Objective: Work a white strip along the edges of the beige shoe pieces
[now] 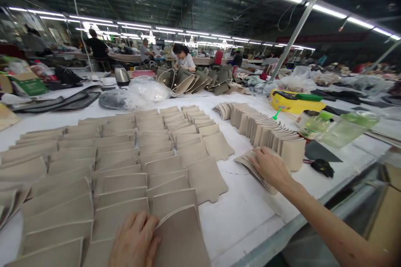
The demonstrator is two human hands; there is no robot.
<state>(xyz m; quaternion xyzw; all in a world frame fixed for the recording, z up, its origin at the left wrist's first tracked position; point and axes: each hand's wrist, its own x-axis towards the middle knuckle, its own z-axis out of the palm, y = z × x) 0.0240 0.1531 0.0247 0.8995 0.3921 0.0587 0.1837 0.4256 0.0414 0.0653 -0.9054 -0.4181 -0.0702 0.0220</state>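
Panel (184, 242) is lying just right of our curled left hand (134, 238); by the bench edge (272, 242) we're resting our right hand (272, 169) on pieces (246, 160), grips unclear.

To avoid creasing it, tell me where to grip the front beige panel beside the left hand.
Likely best: pinch the front beige panel at its far edge, coming from the far side; that edge bows upward, while the left hand lies along its left side.

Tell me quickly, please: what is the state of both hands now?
Left hand: fingers bent, at the edge of a beige panel; grip cannot be told.
Right hand: laid over a small beige stack; grip cannot be told.
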